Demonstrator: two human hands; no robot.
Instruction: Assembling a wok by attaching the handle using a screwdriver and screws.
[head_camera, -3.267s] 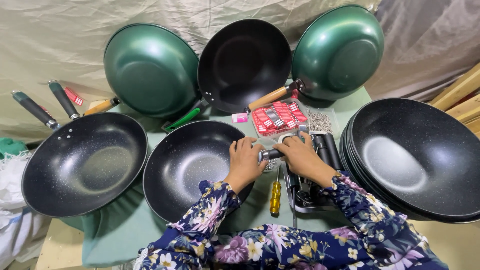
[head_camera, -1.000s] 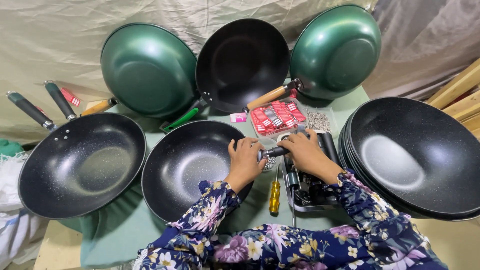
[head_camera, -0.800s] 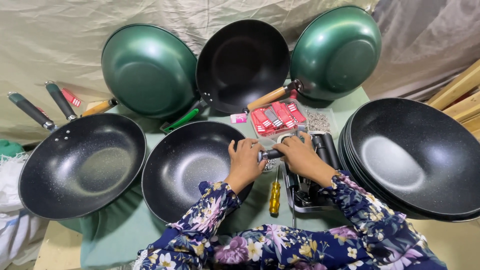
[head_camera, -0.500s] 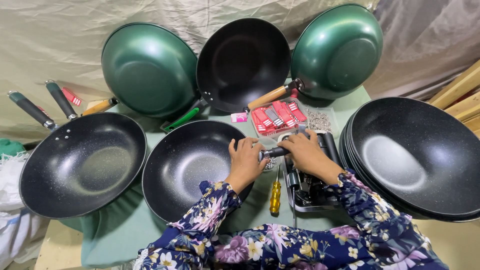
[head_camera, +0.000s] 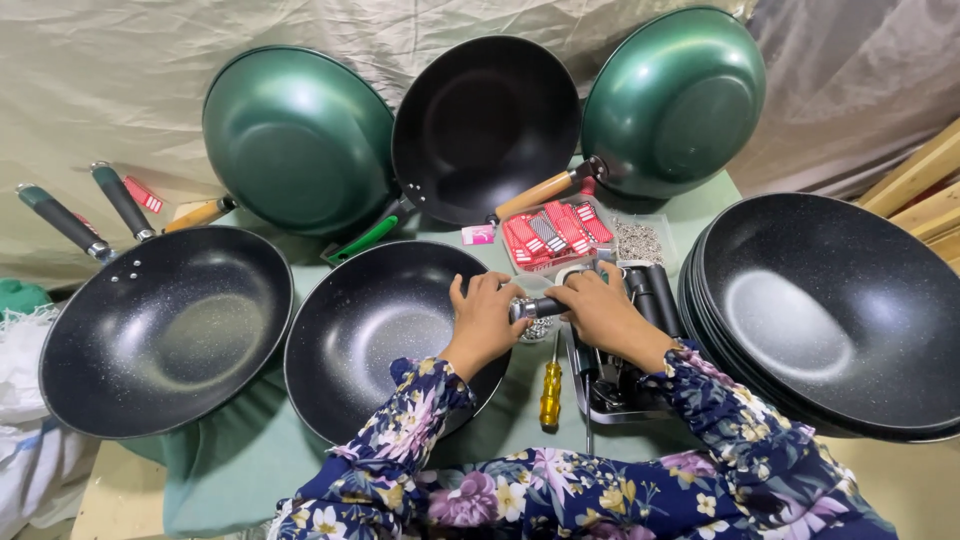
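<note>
The left hand (head_camera: 487, 318) is pinching the rim of the centre pan (head_camera: 385, 335) at its three o'clock edge, while the right hand (head_camera: 600, 310) is closing around the black handle (head_camera: 545, 306) there. Holding the handle square to the rim should help. A yellow screwdriver (head_camera: 550, 392) is lying at six o'clock.

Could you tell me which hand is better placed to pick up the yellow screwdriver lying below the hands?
Probably the right hand. It grips the handle just above the yellow screwdriver, which lies on its side of the centre pan. The left hand rests on that pan's rim, steadying it.
</note>
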